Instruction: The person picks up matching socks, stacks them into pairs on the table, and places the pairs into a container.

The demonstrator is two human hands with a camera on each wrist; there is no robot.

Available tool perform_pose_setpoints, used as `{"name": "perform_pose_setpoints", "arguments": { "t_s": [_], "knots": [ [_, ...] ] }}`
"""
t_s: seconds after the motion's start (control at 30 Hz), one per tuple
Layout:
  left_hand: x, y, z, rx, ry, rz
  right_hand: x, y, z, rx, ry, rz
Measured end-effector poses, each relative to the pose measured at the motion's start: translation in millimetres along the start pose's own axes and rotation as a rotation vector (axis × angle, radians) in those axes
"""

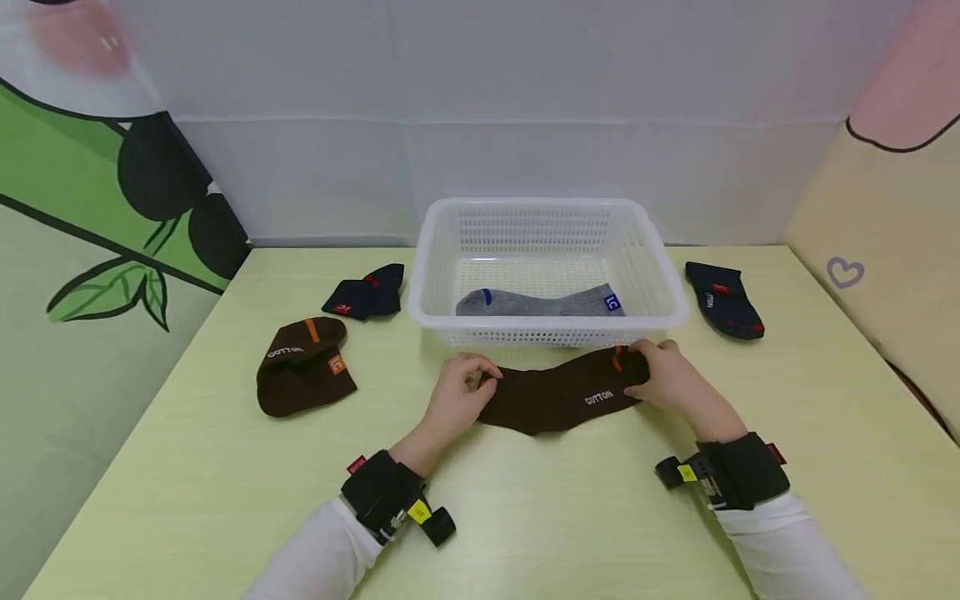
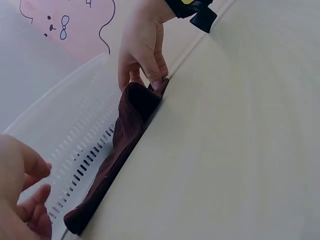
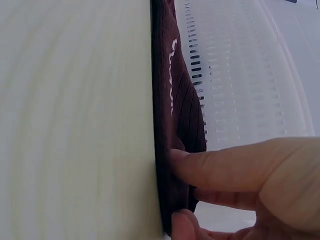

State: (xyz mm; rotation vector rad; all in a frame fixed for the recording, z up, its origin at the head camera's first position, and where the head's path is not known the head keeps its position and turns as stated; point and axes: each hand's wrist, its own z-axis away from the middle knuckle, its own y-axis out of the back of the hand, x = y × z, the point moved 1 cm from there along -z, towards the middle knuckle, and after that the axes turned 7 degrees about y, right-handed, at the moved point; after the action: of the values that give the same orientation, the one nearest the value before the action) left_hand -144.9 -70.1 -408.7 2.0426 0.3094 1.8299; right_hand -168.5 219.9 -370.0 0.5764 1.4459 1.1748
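Note:
A brown sock (image 1: 551,396) with an orange stripe and white COTTON lettering lies stretched sideways before the white basket. My right hand (image 1: 671,379) pinches its right end; in the right wrist view the thumb (image 3: 215,167) presses on the fabric. At the other end is my left hand (image 1: 459,390), its fingers loosely bent. The left wrist view shows a gap between that hand (image 2: 22,192) and the sock (image 2: 117,150). Another brown sock (image 1: 300,379), with an orange LC label, lies folded over on the left.
The white plastic basket (image 1: 547,332) stands at the back middle with a grey sock (image 1: 536,303) inside. Left of it lies a folded dark navy sock (image 1: 363,293) with red marks. A second navy sock (image 1: 726,302) lies to its right. A sheet-covered wall borders the table's back.

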Motion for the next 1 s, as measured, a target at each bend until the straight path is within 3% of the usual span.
{"name": "perform_pose_setpoints", "arguments": {
  "t_s": [0.07,0.17,0.23,0.3,0.47,0.6,0.7,0.83,1.0],
  "knots": [
    [4.9,-3.4,3.0,-0.063,0.018,0.104,0,-0.2,0,-0.011,0.024,0.011],
    [10.8,-10.0,7.3,-0.252,0.059,0.235,-1,-1.2,-1,-0.021,0.074,0.013],
    [13.4,-13.7,9.4,-0.366,0.092,0.28,-2,-2.7,-1,-0.019,0.104,0.002],
    [14.7,-16.0,10.9,-0.426,0.117,0.281,-4,-5.2,-2,-0.012,0.137,-0.01],
    [12.8,-17.8,11.7,-0.448,0.139,0.256,-15,-15.3,-3,-0.022,0.217,-0.079],
    [12.3,-17.9,11.7,-0.452,0.14,0.259,-26,-29.5,-6,-0.031,0.227,-0.312],
    [12.6,-18.2,11.8,-0.444,0.134,0.255,-31,-42.0,-7,-0.043,0.185,-0.583],
    [13.0,-18.7,12.3,-0.428,0.12,0.245,-36,-54.5,-7,-0.076,0.144,-0.864],
    [12.5,-18.5,11.9,-0.391,0.134,0.208,-38,-61.0,-8,-0.07,0.162,-0.976]
  ]
}}
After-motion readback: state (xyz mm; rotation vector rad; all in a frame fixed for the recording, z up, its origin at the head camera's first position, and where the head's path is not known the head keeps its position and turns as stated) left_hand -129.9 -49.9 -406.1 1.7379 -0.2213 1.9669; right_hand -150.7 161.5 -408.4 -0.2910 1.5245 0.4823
